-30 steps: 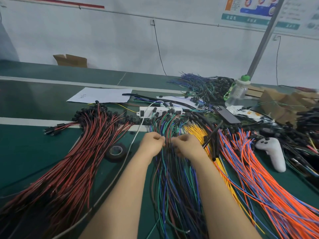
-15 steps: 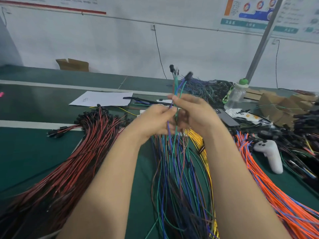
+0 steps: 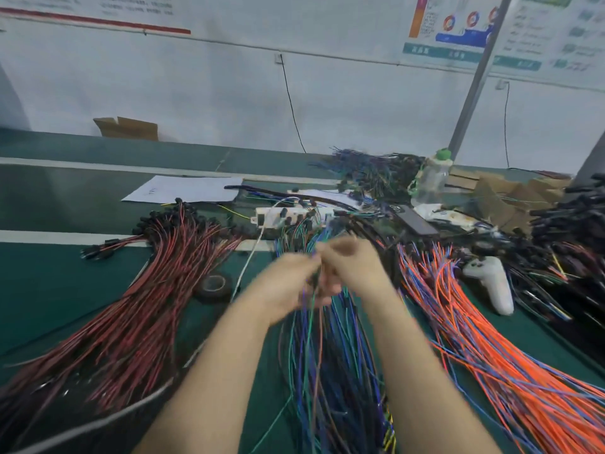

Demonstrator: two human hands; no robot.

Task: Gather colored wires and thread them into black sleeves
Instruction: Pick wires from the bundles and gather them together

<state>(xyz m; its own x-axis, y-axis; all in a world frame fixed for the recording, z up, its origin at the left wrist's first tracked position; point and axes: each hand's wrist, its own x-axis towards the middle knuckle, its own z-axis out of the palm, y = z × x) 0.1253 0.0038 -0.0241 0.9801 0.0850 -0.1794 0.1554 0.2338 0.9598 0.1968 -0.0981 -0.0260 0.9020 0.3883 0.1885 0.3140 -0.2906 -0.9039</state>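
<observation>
Left hand (image 3: 288, 283) and right hand (image 3: 352, 267) pinch colored wires (image 3: 309, 332) whose length runs down toward the person.

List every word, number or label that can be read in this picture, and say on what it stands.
None can be read.
Wall poster with ring charts: print too blurred.
Poster at the far right: too blurred.
White paper sheet: marks too small.
</observation>
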